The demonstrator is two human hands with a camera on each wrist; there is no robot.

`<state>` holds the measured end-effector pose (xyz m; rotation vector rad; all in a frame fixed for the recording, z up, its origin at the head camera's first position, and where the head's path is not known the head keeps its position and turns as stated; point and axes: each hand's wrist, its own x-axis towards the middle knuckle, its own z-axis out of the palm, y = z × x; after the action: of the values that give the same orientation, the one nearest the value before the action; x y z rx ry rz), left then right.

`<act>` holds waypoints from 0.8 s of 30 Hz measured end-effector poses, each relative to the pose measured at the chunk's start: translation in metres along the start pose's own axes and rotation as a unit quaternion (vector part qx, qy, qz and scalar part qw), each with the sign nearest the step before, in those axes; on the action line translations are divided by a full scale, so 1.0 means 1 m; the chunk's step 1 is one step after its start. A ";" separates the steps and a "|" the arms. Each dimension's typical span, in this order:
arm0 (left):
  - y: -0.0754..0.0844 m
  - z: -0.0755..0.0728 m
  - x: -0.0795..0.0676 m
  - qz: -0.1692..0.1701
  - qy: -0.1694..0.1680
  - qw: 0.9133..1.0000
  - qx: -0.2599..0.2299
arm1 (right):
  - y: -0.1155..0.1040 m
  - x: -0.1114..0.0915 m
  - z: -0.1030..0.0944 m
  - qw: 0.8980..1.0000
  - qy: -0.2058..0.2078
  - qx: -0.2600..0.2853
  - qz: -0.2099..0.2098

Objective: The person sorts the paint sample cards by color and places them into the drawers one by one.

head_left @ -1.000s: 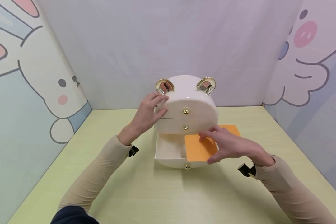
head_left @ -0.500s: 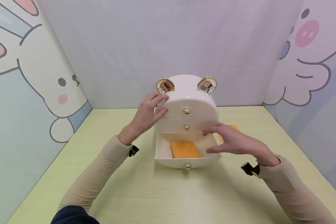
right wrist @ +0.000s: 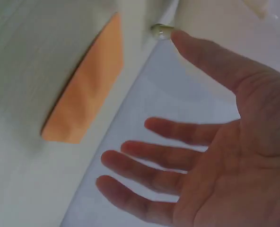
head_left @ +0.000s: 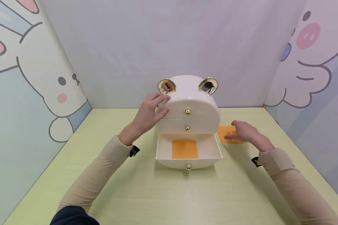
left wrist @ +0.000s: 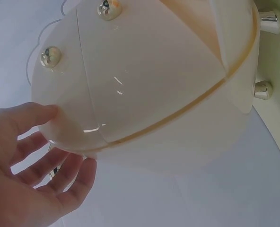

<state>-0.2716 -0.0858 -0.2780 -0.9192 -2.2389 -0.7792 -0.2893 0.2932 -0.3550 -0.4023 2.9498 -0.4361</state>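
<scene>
A glossy white storage box (head_left: 187, 89) with gold ears and gold knobs stands upright, its bottom drawer (head_left: 171, 164) pulled out. Inside that drawer lies a flat orange square sheet (head_left: 185, 149). My left hand (head_left: 146, 115) holds the box's upper left side; in the left wrist view the thumb is on the front face and the fingers bend onto the side. To the right of the box, my right hand (head_left: 246, 134) hovers over a second orange sheet (head_left: 226, 129), fingers spread. The right wrist view shows a gap between the palm and the orange sheet (right wrist: 88, 90).
Another orange piece (head_left: 126, 126) shows partly behind my left wrist. A pale wooden table (head_left: 169, 200) carries the box. Walls with cartoon animals close in the left and right sides, with a plain pale wall (head_left: 169, 47) behind.
The orange sheet under my right hand has dropped into the bottom drawer and now lies flat. My right hand has moved right, over the other orange sheet. The left hand stays put.
</scene>
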 end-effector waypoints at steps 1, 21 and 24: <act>0.000 0.000 0.000 0.000 0.000 1.000 0.000 | 0.005 0.003 0.003 1.000 -0.014 -0.001 -0.008; -0.001 0.001 -0.001 0.000 0.002 1.000 -0.003 | 0.055 0.035 0.018 0.992 -0.095 0.041 -0.071; -0.001 0.001 -0.001 0.003 0.003 1.000 -0.003 | 0.053 0.034 0.019 0.992 -0.077 0.043 -0.086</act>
<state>-0.2724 -0.0859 -0.2793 -0.9232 -2.2294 -0.7848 -0.3317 0.3279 -0.3922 -0.6504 2.7481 -0.5259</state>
